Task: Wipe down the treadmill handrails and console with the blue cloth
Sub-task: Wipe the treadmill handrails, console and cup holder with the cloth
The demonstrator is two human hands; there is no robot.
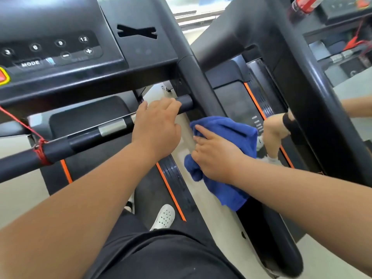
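My left hand [157, 125] grips the black front crossbar [84, 137] of the treadmill near its right end, just below the console [60, 49]. My right hand [217, 156] presses the blue cloth [227, 129] around the black right handrail [203, 87], which slopes down from the console toward me. The cloth wraps the rail and hides that stretch of it; a loose end hangs below my wrist. The console shows round number buttons, a MODE key and a red stop button at its left edge.
A red cord [40, 152] is tied around the crossbar at the left. A second treadmill [302, 81] stands close on the right, with another person's leg [273, 133] on its belt. My white shoe [164, 217] rests on the belt below.
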